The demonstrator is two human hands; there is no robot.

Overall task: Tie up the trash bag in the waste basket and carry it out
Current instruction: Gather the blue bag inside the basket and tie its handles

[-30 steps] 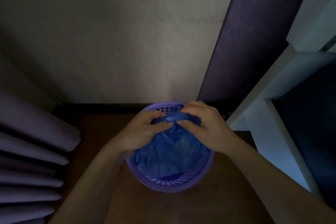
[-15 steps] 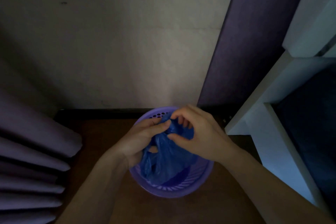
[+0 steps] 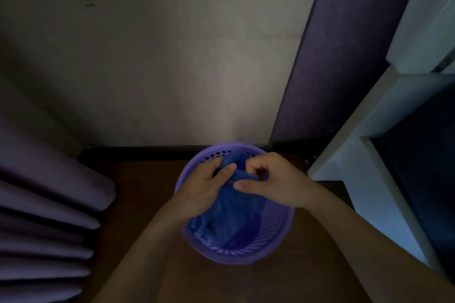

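Observation:
A round purple waste basket [image 3: 278, 243] with a perforated wall stands on the brown floor by the wall. Inside it sits a blue trash bag [image 3: 229, 214], its top gathered into a narrow neck above the rim. My left hand [image 3: 206, 184] pinches the left part of the gathered top. My right hand [image 3: 273, 179] grips the right part, fingers curled around a twisted strand. The two hands nearly touch over the basket's far half. The bag's body hangs loose, lifted off the basket's right wall, and part of the slotted bottom shows.
Purple curtain folds [image 3: 49, 204] fill the left side down to the floor. A pale wall [image 3: 172, 69] rises behind the basket. A dark purple panel [image 3: 344, 56] and white furniture [image 3: 369, 167] stand close on the right. Brown floor [image 3: 138, 192] lies between curtain and basket.
The bag's top has been drawn into a tighter neck and pulled up, so more of the basket's inside shows. My hands shifted grip on the twisted top.

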